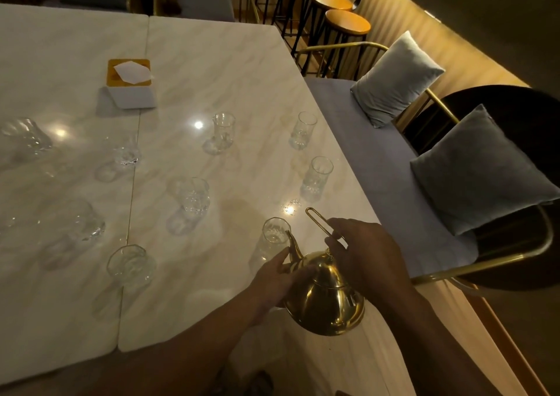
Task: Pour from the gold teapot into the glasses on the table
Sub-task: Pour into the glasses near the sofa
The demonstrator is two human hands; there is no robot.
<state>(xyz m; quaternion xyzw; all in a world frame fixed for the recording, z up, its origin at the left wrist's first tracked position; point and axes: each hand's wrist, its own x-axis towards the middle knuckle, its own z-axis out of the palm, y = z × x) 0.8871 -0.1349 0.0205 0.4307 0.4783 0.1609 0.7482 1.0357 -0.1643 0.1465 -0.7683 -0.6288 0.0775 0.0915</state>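
Observation:
The gold teapot (325,300) hangs tilted above the near right edge of the marble table (212,71). Its spout tip rests right at the rim of a clear glass (272,238). My right hand (363,256) is closed around the thin wire handle on top. My left hand (274,277) presses against the pot's side below the spout. Several other clear glasses stand spread over the table, such as one glass (316,177) to the right, another glass (222,132) in the middle and a third glass (130,264) at the near left.
A gold-topped tissue box (128,83) stands at the back of the table. A grey bench with two cushions (481,168) runs along the table's right edge. Round wooden bar stools (347,21) line the back right. A gold-framed chair (515,262) sits near right.

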